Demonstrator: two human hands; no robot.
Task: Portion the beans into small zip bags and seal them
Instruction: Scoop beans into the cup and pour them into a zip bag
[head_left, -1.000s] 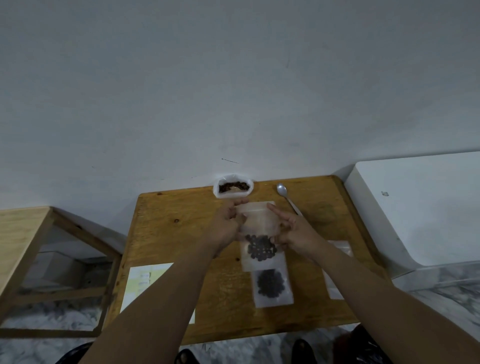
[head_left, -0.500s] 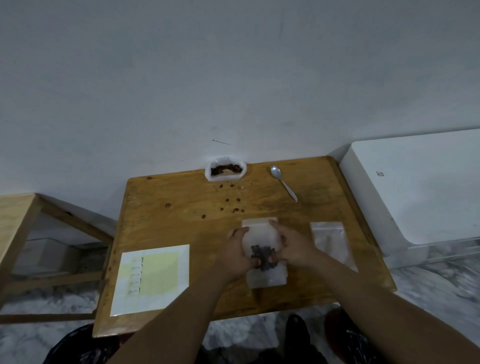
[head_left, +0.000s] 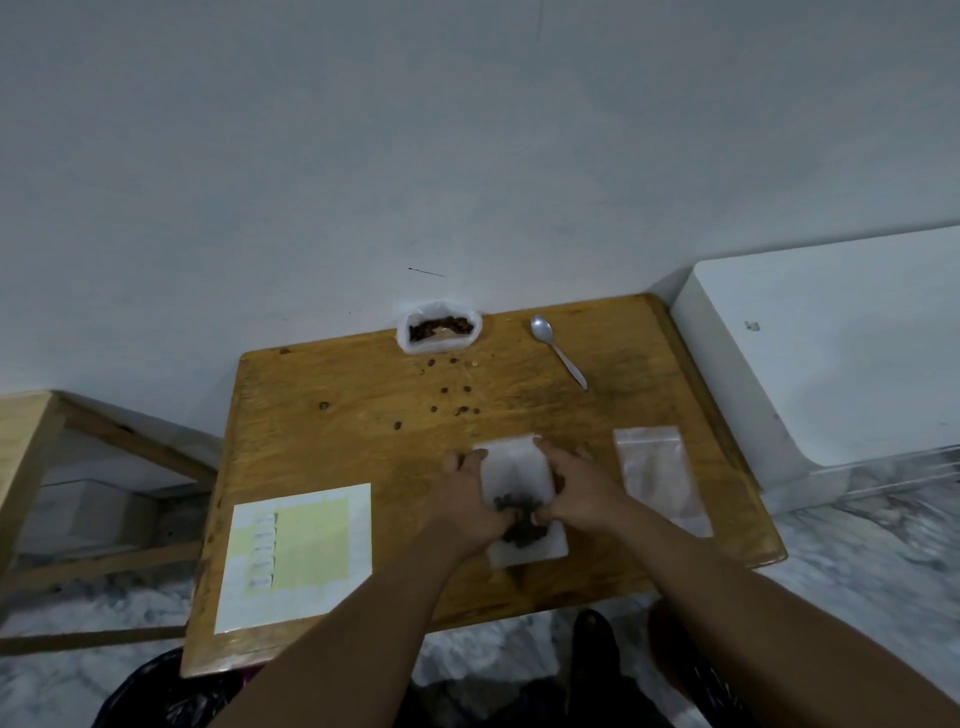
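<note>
No text, label or number can be read, pale rows printed on the yellow-and-white sheet (head_left: 311, 545) on the table (head_left: 363, 395) too blurred to be made out, small dark mark on the white box (head_left: 831, 353) not legible.

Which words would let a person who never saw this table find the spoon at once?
Look at the wooden table against the wall and go to its far right corner, beside the white block. The spoon lies there, right of the open bag of beans, its bowl toward the wall. It is the only shiny metal thing; its neighbours are that plastic bag and loose beans.
</note>
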